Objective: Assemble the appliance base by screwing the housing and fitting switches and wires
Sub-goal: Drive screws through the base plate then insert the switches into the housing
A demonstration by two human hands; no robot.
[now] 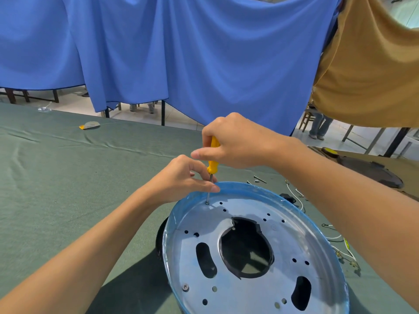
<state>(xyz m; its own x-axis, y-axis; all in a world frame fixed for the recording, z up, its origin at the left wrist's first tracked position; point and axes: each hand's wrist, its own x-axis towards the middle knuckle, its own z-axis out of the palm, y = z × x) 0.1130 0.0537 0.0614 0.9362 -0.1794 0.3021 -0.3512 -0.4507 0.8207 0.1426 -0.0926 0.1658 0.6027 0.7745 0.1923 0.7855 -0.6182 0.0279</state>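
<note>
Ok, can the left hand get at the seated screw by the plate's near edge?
Probably yes: that screw lies uncovered on the plate, but the left hand pinches the screwdriver shaft and must let go first.

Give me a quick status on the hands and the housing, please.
Right hand grips yellow screwdriver. Left hand pinches its shaft, tip on a screw in the metal housing. Nothing in the way.

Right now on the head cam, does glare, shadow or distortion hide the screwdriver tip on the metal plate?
Head view: no, the screwdriver tip is sharp and readable at its hole. Head view: the metal plate carries a soft blue sheen, not blown out. Head view: a dark shadow lies on the green cloth left of the plate. Head view: wide-angle stretch grows toward the frame edges.
</note>
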